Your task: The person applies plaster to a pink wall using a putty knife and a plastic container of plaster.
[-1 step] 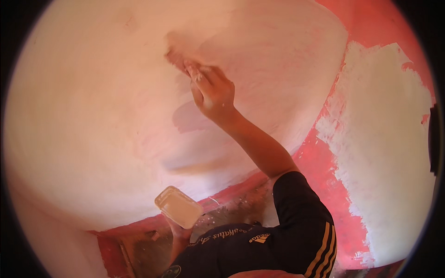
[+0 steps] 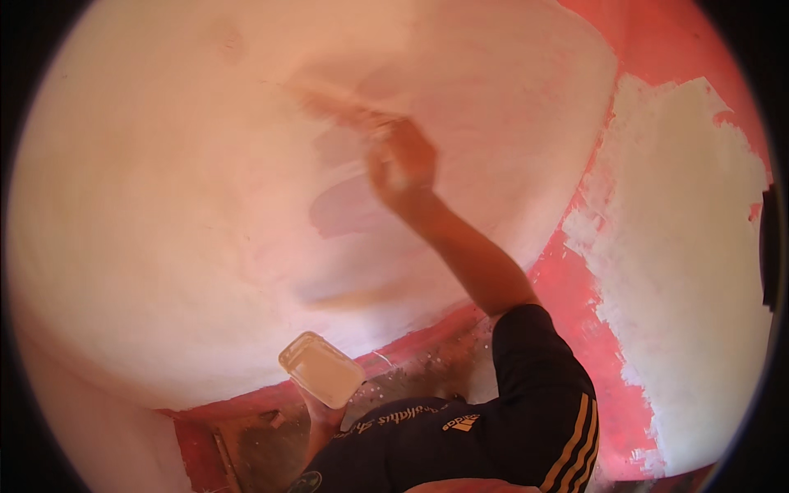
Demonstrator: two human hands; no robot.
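Observation:
My right hand (image 2: 404, 160) is raised against a pale wall (image 2: 181, 181), its fingers closed round a paintbrush (image 2: 329, 105). Motion smears both the brush and the fingers. The bristle end points left, at or very near the wall. Darker, wet-looking patches of paint (image 2: 349, 207) show below the brush. Low in front of my body, my left hand (image 2: 325, 415) grips a rectangular plastic tub (image 2: 294, 346) from beneath. Pale, cream-coloured paint (image 2: 329, 376) lies inside it. The tub hides most of my left fingers.
A second wall on the right has a rough white coat (image 2: 682, 246) over red paint (image 2: 567, 287). A red band (image 2: 255, 401) runs along the pale wall's base. The floor (image 2: 423, 370) is brown and spattered with white. A dark object (image 2: 769, 246) stands at the right rim.
My right hand has moved a little to the right with the paintbrush, and is more blurred. The tub in my left hand has shifted very slightly right.

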